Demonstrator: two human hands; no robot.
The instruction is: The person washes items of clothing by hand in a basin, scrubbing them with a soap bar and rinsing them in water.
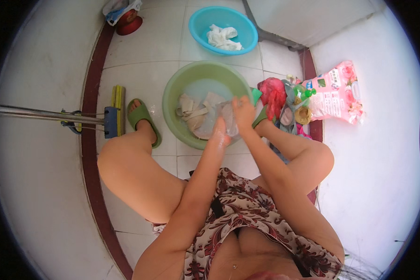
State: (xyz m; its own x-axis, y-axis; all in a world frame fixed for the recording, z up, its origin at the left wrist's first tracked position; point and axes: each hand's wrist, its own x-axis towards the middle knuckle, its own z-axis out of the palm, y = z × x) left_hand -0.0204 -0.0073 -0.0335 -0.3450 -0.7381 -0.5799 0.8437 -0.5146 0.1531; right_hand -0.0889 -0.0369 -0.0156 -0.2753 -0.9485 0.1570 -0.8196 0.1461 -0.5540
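A green plastic basin with cloudy water stands on the floor between my feet. Pale beige cloth, with strap-like parts, lies partly in the water. Over the basin's right side a wet, light-coloured piece of fabric is held between both hands. My left hand grips its lower left edge, with wet skin at the wrist. My right hand closes on its right edge with curled fingers.
A blue basin holding white cloth stands beyond. At right are a red plastic bag, a green bottle, piled garments and a pink detergent bag. A sponge mop lies left, beside a green slipper.
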